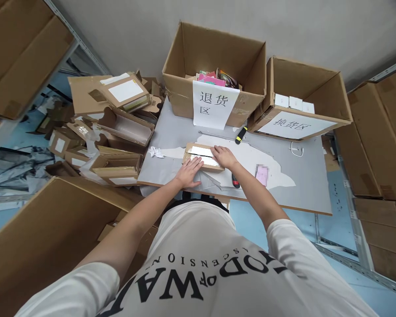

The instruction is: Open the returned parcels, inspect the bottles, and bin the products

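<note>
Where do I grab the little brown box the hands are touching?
I'd hold the cardboard box by its two short ends, coming from left and right, because it lies flat and is longer sideways than front to back.

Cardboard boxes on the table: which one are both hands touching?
The small brown box with white on top: the left hand and right hand rest on it. The two large boxes behind are open-topped and untouched.

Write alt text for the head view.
A person's bare left hand and right hand touch a small cardboard box on a gray table. Behind it stand two large open cartons with paper signs in Chinese; opened boxes are heaped at left.
</note>
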Tool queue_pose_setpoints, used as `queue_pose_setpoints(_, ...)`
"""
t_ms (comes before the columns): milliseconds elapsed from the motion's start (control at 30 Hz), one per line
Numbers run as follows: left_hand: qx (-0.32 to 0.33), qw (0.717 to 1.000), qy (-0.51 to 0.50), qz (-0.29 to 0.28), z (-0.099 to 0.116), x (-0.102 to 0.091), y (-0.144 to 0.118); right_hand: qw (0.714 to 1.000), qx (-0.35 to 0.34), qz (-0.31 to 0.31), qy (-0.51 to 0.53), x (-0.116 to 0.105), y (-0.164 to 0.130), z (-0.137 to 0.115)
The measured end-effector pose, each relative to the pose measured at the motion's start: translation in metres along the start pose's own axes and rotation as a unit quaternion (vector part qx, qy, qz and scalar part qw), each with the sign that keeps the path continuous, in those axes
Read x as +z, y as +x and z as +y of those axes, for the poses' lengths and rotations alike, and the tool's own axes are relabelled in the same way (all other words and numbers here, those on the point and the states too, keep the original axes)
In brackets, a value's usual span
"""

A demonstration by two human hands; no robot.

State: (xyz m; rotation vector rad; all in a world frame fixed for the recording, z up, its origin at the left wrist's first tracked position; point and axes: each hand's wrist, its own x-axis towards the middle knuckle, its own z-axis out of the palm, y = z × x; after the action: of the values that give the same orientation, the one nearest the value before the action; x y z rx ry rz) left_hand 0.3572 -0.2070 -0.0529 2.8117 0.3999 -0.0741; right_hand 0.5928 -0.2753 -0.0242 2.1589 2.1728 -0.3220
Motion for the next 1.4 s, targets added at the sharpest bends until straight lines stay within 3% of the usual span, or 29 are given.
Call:
queue_pose_setpoints(100,0.008,1.0,0.004,0.003,0.0,0.0,-0.001,1.0,0.001,-0.02,-0.017,-0.005,0.001,-0.005)
queue_pose_setpoints(233,0.017,1.0,0.006,0.0,0.002,0.001,-0.007,0.995,0.077,-0.059,0.032,-0.026,0.011,0.003)
queue_pose_setpoints(367,0.013,1.0,0.007,0.002,0.005,0.001,-0.01,0.981,0.163,-0.012,0.106,-0.04,0.029,0.025)
queue_pose_setpoints(533,0.019,1.0,0.005,0.0,0.003,-0.001,-0.008,0.918,0.34,0.038,0.201,-0.018,0.048,0.032)
queue_pose_setpoints(667,0.01,1.0,-0.007,0.006,0.004,-0.001,-0.006,0.89,0.403,0.037,0.21,0.0,0.053,0.019)
queue_pose_setpoints(767,-0.003,0.999,-0.032,0.016,0.002,-0.007,-0.002,0.912,0.359,0.105,0.17,-0.003,0.05,0.012)
queue_pose_setpoints(867,-0.017,0.997,-0.066,0.033,-0.011,-0.022,0.004,0.937,0.26,0.198,0.124,-0.017,0.035,0.005)
queue_pose_setpoints(933,-0.024,0.995,-0.078,0.052,-0.029,-0.035,0.007,0.954,0.175,0.22,0.102,-0.026,0.019,-0.001)
queue_pose_setpoints(1033,-0.018,0.995,-0.073,0.063,-0.065,-0.049,0.01,0.985,0.004,0.141,0.096,-0.03,-0.003,-0.011)
queue_pose_setpoints(1100,-0.013,0.997,-0.07,0.029,-0.087,-0.053,0.011,0.991,-0.06,0.068,0.094,-0.025,-0.009,-0.017)
queue_pose_setpoints(1233,-0.004,0.997,-0.07,-0.042,-0.11,-0.047,0.014,0.997,0.008,0.013,0.077,-0.004,-0.006,-0.025)
queue_pose_setpoints(1400,-0.023,0.995,-0.083,-0.042,-0.11,-0.039,0.017,0.995,0.03,0.001,0.1,0.004,0.001,-0.034)
